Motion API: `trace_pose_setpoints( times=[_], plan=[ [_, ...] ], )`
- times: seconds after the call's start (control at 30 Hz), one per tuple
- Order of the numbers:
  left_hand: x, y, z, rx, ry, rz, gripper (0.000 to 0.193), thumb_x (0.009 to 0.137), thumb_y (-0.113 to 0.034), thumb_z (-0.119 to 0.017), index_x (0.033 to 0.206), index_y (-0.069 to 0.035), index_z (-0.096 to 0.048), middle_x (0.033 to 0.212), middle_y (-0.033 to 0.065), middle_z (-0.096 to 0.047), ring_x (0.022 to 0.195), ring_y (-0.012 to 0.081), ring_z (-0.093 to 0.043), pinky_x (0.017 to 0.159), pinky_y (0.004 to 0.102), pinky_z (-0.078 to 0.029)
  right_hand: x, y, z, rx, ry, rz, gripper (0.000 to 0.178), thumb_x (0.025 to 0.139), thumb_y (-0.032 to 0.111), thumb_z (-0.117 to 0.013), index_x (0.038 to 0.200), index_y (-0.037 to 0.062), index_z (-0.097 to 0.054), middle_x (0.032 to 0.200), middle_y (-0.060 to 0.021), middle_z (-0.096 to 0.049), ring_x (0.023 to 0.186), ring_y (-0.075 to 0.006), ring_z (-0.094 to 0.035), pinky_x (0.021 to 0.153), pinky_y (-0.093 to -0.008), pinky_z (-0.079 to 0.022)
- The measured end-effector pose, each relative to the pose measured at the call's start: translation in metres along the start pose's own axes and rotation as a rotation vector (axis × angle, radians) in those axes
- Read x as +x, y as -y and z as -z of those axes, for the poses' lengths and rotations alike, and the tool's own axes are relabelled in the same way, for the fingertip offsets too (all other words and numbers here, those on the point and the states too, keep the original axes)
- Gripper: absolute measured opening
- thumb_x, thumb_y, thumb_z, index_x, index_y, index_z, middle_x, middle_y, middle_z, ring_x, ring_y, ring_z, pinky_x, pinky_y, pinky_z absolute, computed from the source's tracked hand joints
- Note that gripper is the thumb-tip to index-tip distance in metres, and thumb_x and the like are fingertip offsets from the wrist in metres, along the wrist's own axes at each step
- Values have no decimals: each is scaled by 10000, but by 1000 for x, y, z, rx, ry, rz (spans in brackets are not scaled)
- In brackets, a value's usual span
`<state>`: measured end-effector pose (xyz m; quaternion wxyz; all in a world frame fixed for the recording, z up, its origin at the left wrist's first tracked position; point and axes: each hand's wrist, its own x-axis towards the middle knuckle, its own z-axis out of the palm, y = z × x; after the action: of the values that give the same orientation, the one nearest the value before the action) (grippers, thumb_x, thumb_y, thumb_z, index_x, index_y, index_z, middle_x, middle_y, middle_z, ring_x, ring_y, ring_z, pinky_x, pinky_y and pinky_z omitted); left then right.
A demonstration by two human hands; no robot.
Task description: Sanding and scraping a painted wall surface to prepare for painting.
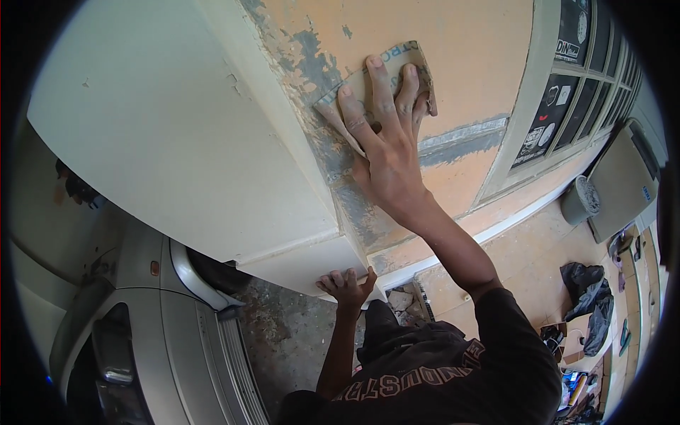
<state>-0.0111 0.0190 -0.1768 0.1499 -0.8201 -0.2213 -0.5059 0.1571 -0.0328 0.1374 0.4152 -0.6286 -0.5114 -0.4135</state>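
Observation:
My right hand (393, 159) presses a worn sheet of sandpaper (393, 60) flat against the peach-coloured wall (467, 64). Its fingers are spread over the back of the sheet, whose edges curl away from the wall. Around the sheet the paint is patchy, with a grey scraped area (312, 60) near the wall's corner. A smooth grey band (460, 145) runs to the right of my wrist. Lower down, my left hand (343, 287) rests against the bottom of the white wall face (304, 262), fingers apart and holding nothing.
A silver car (184, 340) stands close on the left. To the right are a window with a pale frame (520, 120), a grey bucket (581, 200) and a large box-like appliance (623, 180). A black plastic bag (595, 304) and a cardboard box (575, 336) lie on the tiled floor.

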Motion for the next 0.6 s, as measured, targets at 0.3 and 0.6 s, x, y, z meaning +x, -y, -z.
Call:
trace_pose_setpoints(
  times=[0.3,0.6],
  plan=[
    [0,2,-4,22,-19,-12,1031,694,-446,-719,1491,-168,-127,1533,234,13,1392,480,61,1049,676,-7,151,4,14,-64,-405,222,501,856,43,-505,1353,21,-443,1446,-309,-251,1340,-550,-138,1083,-631,-120],
    [1,2,3,42,-51,-22,1002,691,-423,-709,1484,-156,-156,1531,238,-14,1392,483,46,1047,684,-23,112,19,22,-164,-143,244,505,931,253,-449,1386,40,-398,1497,-264,-160,1370,-507,-81,1079,-638,-86]
  ],
)
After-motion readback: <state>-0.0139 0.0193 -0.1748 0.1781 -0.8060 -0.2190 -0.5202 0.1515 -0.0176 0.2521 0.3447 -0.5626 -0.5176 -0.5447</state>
